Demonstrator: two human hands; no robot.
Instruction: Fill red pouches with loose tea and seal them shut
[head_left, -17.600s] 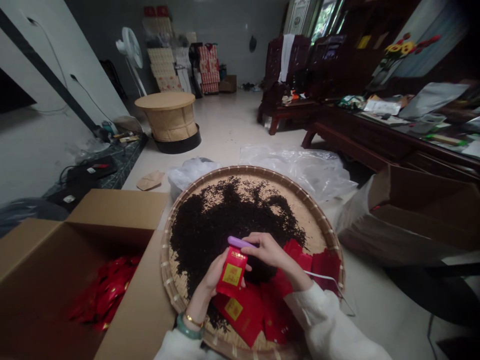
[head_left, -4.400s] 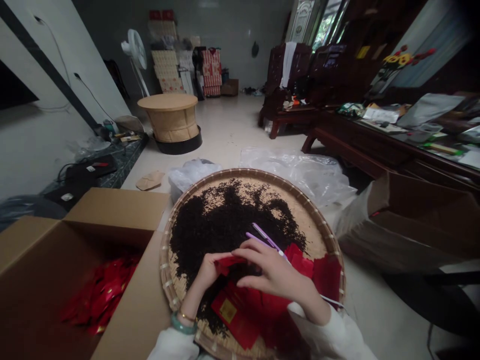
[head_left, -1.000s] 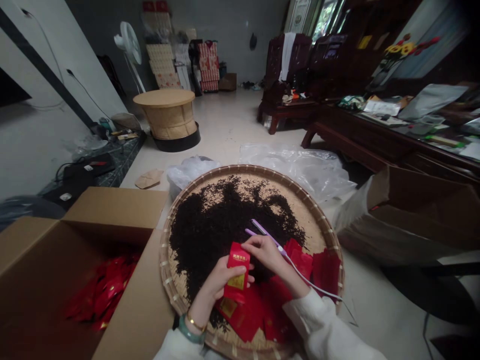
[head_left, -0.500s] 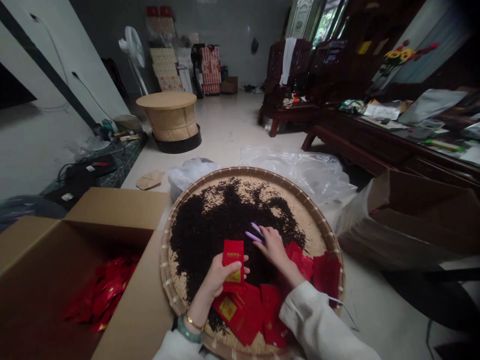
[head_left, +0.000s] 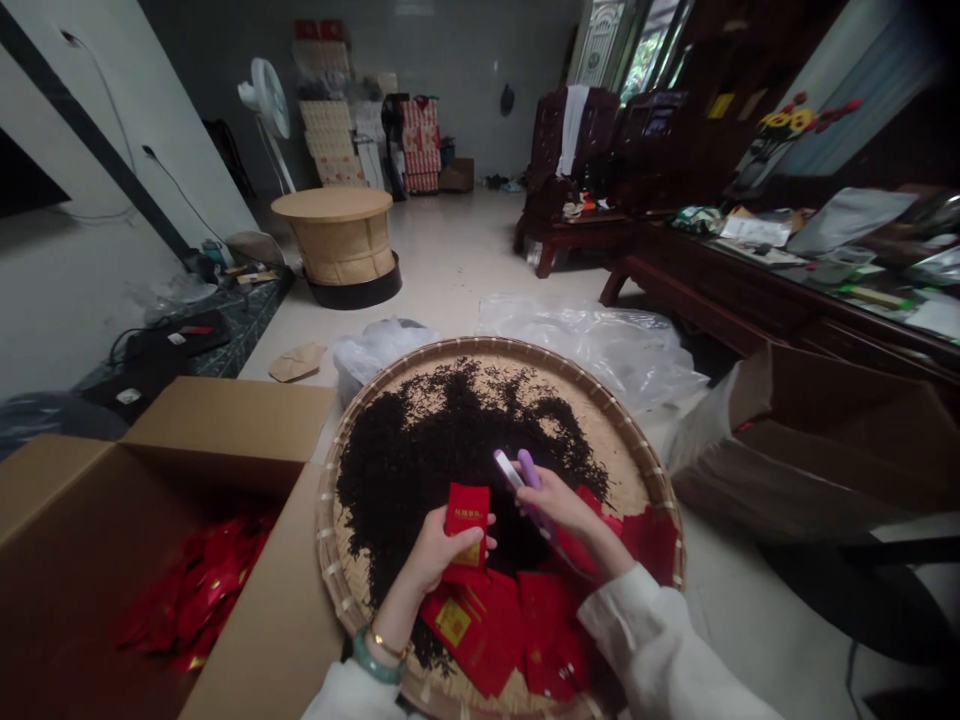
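The left hand point(head_left: 433, 550) pinches a red packet point(head_left: 467, 508), the right hand point(head_left: 562, 502) a purple tool point(head_left: 529, 468); open room lies between each grip and the tray point(head_left: 487, 344)'s far edge.

The small red rectangular packet with gold lettering and a yellow panel point(head_left: 466, 507) stood roughly upright in my left hand point(head_left: 436, 548). The slim purple two-armed tool point(head_left: 529, 469), its arms spread apart, angled up from my right hand point(head_left: 559, 502), near the packet.
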